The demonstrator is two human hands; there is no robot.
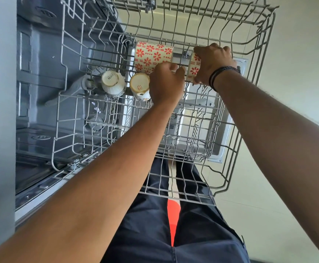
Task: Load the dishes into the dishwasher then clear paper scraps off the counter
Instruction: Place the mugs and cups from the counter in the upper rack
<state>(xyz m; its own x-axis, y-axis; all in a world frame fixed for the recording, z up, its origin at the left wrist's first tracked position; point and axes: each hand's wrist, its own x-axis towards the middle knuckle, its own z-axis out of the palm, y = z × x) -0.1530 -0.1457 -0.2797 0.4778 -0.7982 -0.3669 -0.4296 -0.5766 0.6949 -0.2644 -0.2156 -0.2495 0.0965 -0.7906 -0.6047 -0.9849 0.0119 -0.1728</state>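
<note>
Reaching over the pulled-out wire rack (230, 130), I had both arms stretched toward its far half. My right hand (214, 63) was curled around a mug (193, 68) with red flowers on a cream ground, fingers wrapped over its far side and thumb underneath, holding it just above the wires. A dark band (218, 75) sat on that wrist. My left hand (166, 82) was just left of it, fingers bent and pinching at a rack wire close to the same mug's rim; whether it touched the mug itself I could not tell.

Just behind my left hand lay a second flowered mug (153, 54), on its side in the rack, well matched to the one I gripped. To the left of my left hand two pale cups stood upside down, side by side: the nearer cup (139, 86) almost touching my knuckles, the other cup (113, 82) further left with print on its base.

Beneath the rack the grey dishwasher tub (39, 82) showed on the left, with the open door (225, 111) under the right part of the rack. My dark trousers (193, 224) filled the near side, a strip of something orange (173, 215) between my legs, and pale floor (287, 186) lay to the right.
</note>
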